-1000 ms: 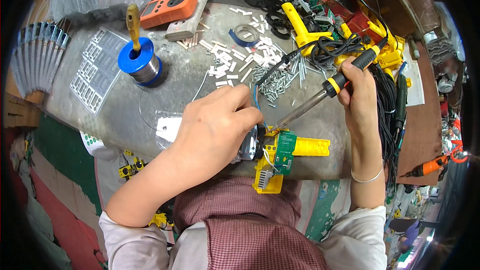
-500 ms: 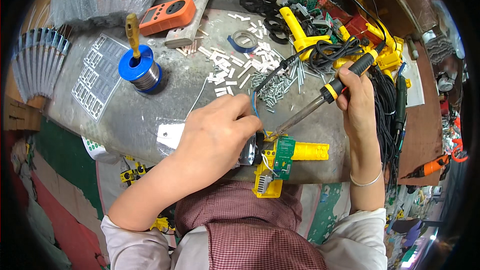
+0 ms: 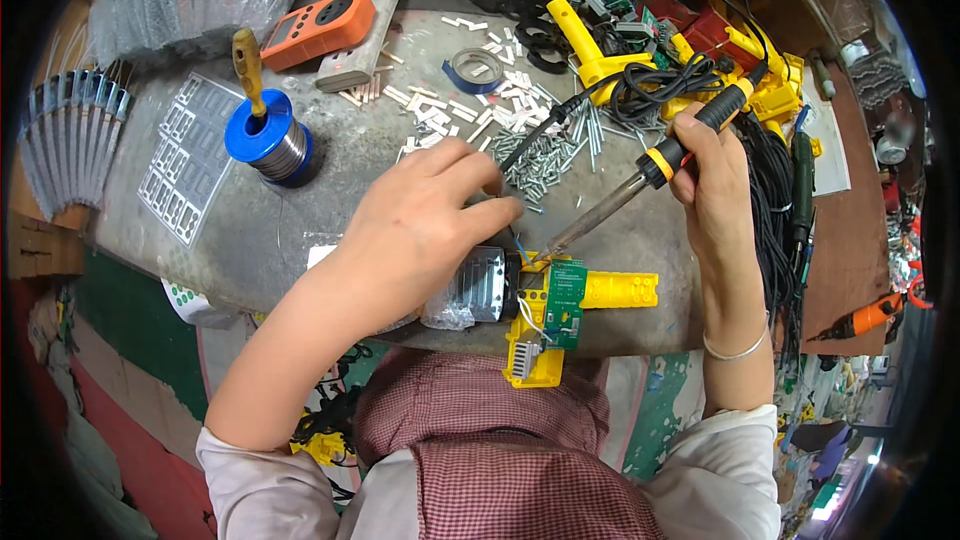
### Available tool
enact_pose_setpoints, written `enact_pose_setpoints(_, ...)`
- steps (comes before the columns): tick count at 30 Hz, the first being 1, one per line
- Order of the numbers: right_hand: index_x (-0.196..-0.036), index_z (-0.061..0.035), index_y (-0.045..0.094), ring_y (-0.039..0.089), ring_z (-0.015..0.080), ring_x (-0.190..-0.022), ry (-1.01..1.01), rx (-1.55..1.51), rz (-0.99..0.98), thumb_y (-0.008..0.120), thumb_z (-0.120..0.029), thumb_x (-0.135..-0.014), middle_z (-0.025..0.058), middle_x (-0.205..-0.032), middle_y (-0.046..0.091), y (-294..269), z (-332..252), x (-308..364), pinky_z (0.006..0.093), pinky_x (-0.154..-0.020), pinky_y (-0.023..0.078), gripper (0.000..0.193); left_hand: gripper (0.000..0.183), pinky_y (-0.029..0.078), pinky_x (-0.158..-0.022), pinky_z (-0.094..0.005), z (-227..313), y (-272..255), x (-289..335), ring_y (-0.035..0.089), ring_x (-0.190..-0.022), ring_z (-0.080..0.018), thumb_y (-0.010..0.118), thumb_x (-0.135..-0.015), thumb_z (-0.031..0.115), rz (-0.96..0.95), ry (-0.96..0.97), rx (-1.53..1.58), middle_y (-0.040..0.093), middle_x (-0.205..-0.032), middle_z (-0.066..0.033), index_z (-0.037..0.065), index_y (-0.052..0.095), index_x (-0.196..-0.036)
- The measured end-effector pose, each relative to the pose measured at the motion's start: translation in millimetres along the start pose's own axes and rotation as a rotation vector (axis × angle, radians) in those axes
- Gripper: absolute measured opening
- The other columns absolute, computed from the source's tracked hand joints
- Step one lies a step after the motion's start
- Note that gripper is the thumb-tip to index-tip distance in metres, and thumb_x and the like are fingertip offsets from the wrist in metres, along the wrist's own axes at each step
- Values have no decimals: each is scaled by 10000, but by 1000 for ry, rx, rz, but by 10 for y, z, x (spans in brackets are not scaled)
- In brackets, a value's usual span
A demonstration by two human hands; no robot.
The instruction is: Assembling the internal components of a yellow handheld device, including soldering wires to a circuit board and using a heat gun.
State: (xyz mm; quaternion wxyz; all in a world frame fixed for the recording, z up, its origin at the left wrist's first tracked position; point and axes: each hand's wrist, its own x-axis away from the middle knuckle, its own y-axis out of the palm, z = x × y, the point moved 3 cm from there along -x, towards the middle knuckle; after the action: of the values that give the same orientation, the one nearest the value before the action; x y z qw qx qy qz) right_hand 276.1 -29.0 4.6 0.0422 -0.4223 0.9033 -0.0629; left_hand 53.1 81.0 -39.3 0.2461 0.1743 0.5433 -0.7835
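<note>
My right hand [image 3: 716, 170] is wrapped round the handle of a soldering iron [image 3: 655, 168] with a black-and-yellow grip. The iron slants down left, its tip at a yellow plastic housing [image 3: 620, 290] beside a green circuit board [image 3: 565, 295]. My left hand [image 3: 415, 225] is closed in a pinch on a thin blue wire [image 3: 520, 246] that runs down to the iron's tip. Its fingers partly hide the wire and the black cable [image 3: 535, 140] behind it. A black part with clear plastic wrap [image 3: 468, 288] lies under my left wrist, against the housing. White wires and a grey finned heat sink [image 3: 523, 358] sit beside the board.
A solder spool [image 3: 258, 135] with a wooden-handled tool in it stands left. Behind lie an orange meter [image 3: 320, 28], a tape roll [image 3: 474, 70], white pieces [image 3: 440, 115] and screws [image 3: 545, 160]. Yellow housings [image 3: 600, 65] and coiled black cables [image 3: 765, 180] crowd the right.
My left hand has shifted slightly left and up, uncovering more of the plastic-wrapped part. The iron stays at the housing. The whole view has shifted a little.
</note>
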Motion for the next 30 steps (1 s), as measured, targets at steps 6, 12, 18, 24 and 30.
enact_pose_setpoints(6, -854, -77, 568, 324, 23, -455, 6, -75, 44, 621, -229, -909, -50, -624, 458, -89, -45, 3, 209, -421, 209, 170, 261, 510, -695, -365, -40, 105, -59, 579, -870, -251, 695, -636, 23, -34, 61, 39, 598, -925, -49, 92, 698, -888)
enact_pose_setpoints(12, -858, -76, 560, 316, 20, -457, -15, -121, 89, 617, -233, -910, -46, -642, 467, -217, -92, 14, 207, -424, 211, 175, 219, 517, -677, -355, -34, 120, -85, 583, -876, -239, 710, -647, 37, -46, 78, 20, 612, -954, -34, 103, 688, -855)
enact_pose_setpoints(18, -835, -82, 559, 316, 21, -455, 29, -137, 11, 619, -239, -911, -50, -622, 456, -363, 30, 11, 211, -424, 209, 185, 192, 515, -696, -351, -47, 122, -122, 600, -845, -245, 729, -667, 1, -92, 64, 125, 664, -927, -41, 79, 677, -835)
enact_pose_setpoints(24, -804, -79, 568, 322, 17, -459, 26, -121, 35, 618, -243, -913, -53, -612, 460, -401, 62, 89, 211, -432, 214, 203, 109, 479, -738, -309, -134, 112, -145, 616, -800, -202, 696, -768, -16, -144, -215, 640, 676, -851, -79, 5, 701, -875)
enact_pose_setpoints(30, -841, -73, 565, 324, 15, -463, 30, -104, 43, 617, -233, -909, -56, -618, 461, -483, 115, 201, 208, -435, 215, 181, 111, 450, -669, -314, -1, 32, -120, 581, -758, -172, 724, -772, 96, -223, -269, 825, 659, -788, -63, 12, 732, -844)
